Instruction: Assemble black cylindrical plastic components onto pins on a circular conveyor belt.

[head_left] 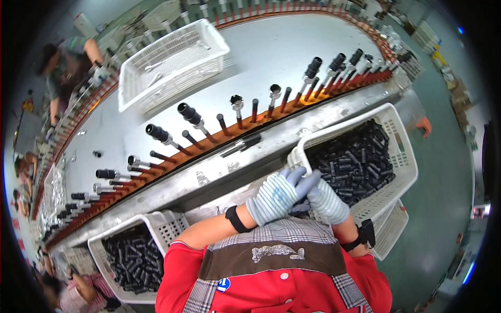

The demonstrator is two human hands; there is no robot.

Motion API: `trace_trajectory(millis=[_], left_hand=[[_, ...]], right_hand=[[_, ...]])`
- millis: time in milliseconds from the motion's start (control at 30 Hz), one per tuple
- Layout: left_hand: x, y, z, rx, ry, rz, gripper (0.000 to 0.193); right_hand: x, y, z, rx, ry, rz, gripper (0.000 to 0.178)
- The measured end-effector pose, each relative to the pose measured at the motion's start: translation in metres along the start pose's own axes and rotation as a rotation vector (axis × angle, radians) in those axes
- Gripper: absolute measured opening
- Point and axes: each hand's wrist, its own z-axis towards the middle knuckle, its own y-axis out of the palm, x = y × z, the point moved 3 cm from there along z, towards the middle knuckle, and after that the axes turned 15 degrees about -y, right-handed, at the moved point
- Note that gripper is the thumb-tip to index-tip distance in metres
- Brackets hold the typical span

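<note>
black cylindrical parts lay heaped in a white perforated plastic basket, just beyond the left hand and right hand. these met, partly curled, in striped, grey-fingered gloves; whether they gripped anything could not be told.

Your left hand and right hand, both in striped gloves, meet beside the right basket, and your fingers mostly hide whatever lies between them. Black parts heap that basket; the left basket holds similar ones. Farther off, a row of rods edges the table, some topped with black-and-silver pieces. A white crate stands beyond, and a co-worker is at far left.
</note>
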Motion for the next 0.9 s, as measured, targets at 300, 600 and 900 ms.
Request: trace_trajectory(millis=[300, 600, 900], left_hand=[[-0.097, -0.039, 0.019, 0.388, -0.616, -1.091, 0.027], [-0.034, 0.028, 0.184, 0.087, -0.414, -1.103, 0.018], [-0.008, 0.069, 0.38, 0.26, -0.271, -1.254, 0.013]], right_hand=[[0.012, -0.034, 0.032, 0.467, 0.177, 0.389, 0.03], [0.207, -0.196, -0.04, -0.348, 0.726, -0.94, 0.094], [0.187, -0.204, -0.019, -0.353, 0.436, -1.214, 0.029]])
